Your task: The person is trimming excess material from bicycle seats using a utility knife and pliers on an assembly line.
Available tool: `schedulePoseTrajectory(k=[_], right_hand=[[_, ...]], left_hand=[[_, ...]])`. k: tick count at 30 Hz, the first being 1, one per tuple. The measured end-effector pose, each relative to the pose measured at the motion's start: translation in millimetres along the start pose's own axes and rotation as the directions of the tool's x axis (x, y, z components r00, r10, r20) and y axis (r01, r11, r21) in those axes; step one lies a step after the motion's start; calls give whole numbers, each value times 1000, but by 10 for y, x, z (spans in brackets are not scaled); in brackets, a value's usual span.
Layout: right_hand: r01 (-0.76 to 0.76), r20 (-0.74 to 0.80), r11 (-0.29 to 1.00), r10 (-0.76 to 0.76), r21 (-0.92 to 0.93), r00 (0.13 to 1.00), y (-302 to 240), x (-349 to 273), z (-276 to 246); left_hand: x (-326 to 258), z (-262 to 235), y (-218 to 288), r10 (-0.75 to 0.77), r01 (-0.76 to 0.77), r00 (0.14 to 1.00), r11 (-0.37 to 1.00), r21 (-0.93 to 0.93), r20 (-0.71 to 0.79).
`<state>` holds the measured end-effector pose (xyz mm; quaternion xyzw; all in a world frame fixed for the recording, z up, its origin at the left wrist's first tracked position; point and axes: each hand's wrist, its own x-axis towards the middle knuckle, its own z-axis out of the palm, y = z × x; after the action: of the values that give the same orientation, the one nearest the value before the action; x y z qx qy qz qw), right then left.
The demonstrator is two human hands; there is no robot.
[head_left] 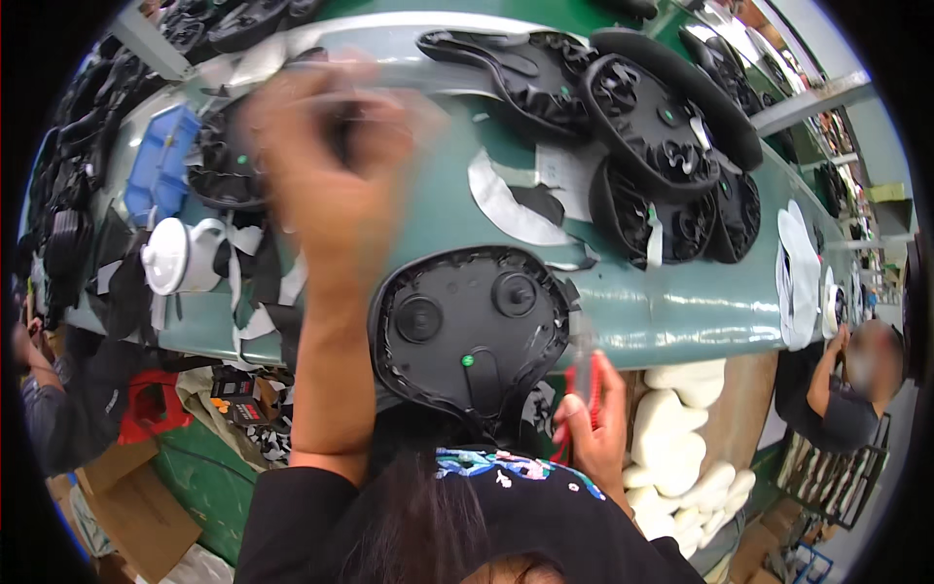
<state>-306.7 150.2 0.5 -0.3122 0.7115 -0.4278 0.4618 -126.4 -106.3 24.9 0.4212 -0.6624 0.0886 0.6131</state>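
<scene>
A black padded shell [443, 355] lies at the table's near edge in front of me, its hollow side up. Gathered black covering is folded over its rim, and a green dot and two round fittings show inside. My right hand [601, 423] is closed around a red-handled tool [576, 394]. The metal end of this tool is blurred beside the shell's right rim; whether it is pliers or scissors I cannot make out. Raised over the far left of the table, my left hand [336, 146] is smeared by motion, so its fingers cannot be read. Another black shell [229, 161] is partly behind it.
Several black shells [647, 122] are piled at the back right. A white strip [511, 204] lies mid-table. At left are a blue tray [162, 161], a white lidded cup [170, 255] and fabric scraps. White foam pads [671, 438] sit below right. Other people work on both sides.
</scene>
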Motion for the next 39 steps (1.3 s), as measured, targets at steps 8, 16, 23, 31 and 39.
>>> schedulePoseTrajectory(k=[8, 16, 23, 31, 39], right_hand=[[530, -273, 840, -540, -118, 796, -603, 928, -175], [716, -151, 610, -716, 340, 682, -2362, 2993, 71], [509, -487, 824, -347, 250, 801, -2666, 6293, 67], [347, -265, 722, -231, 598, 936, -2208, 7644, -331], [386, -195, 797, -333, 465, 923, -2900, 6233, 271]], left_hand=[[-360, -214, -601, -346, 772, 346, 634, -55, 872], [-465, 752, -179, -44, 267, 687, 943, -196, 725], [-644, 913, -419, -228, 499, 752, 810, -308, 619], [-569, 789, -414, -282, 535, 667, 826, -179, 689], [-641, 879, -485, -295, 543, 702, 811, -220, 648]])
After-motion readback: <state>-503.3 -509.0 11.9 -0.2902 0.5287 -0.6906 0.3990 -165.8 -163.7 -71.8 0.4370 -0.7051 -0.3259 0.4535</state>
